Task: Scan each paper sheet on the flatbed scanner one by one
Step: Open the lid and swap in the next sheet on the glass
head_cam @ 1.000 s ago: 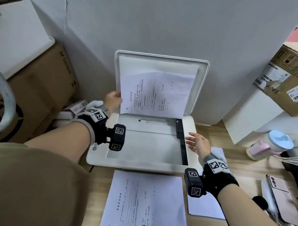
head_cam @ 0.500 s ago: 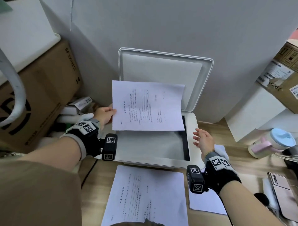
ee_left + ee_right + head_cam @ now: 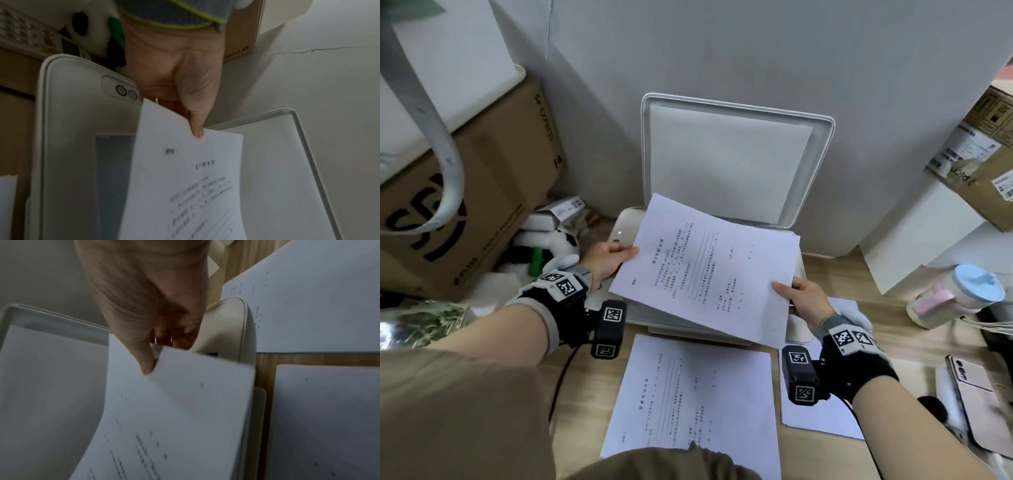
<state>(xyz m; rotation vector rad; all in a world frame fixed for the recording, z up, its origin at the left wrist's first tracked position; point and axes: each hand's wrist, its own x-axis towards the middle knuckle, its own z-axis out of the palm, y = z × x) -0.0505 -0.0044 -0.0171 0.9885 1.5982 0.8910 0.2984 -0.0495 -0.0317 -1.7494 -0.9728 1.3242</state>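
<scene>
Holding one printed sheet (image 3: 705,270) between my two hands, I see it hangs tilted above the scanner (image 3: 799,329), whose lid (image 3: 729,161) stands open against the wall. Counting paper: one sheet in the air, one printed sheet on the desk (image 3: 695,407) just in front of the scanner, and a second pile or sheet (image 3: 822,411) to its right, partly under my right wrist; I cannot tell how many pages lie in it. One scanner, one lid, two hands.

My left hand (image 3: 607,260) pinches the sheet's left edge, thumb on top; the left wrist view shows that thumb (image 3: 196,128) pressed on the paper's edge with the glass (image 3: 115,178) below. My right hand (image 3: 806,301) pinches the near right edge, thumb on the printed face and fingers beneath, as the right wrist view confirms (image 3: 148,324). So the sheet spans the gap between both hands, each clamped on an opposite side.

It is white, printed side up, with rows of small dark text and some ruled lines, and it bows a little near my right hand. The text is too small to read.
</scene>
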